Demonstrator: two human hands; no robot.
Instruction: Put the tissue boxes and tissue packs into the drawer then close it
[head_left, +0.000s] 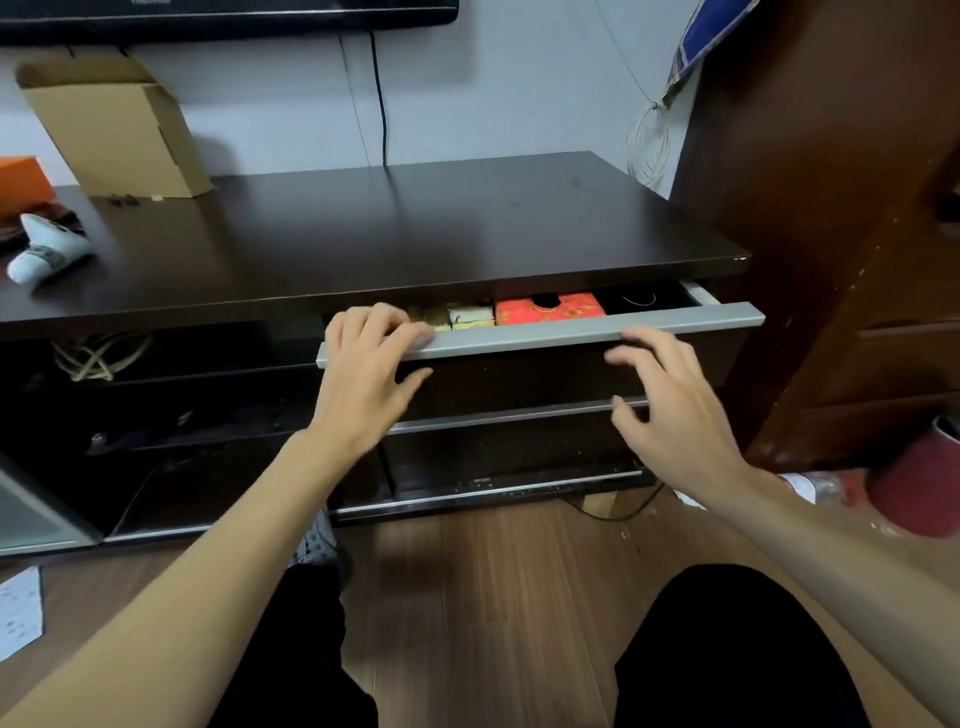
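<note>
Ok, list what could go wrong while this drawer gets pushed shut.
1. The left hand has its fingertips curled over the drawer's grey front rail, near the cabinet top; they could get pinched.
2. The red tissue box sits close under the cabinet top and might catch if it stands too high.
3. The right hand hovers off the rail, so a one-sided push could skew the drawer.
</note>
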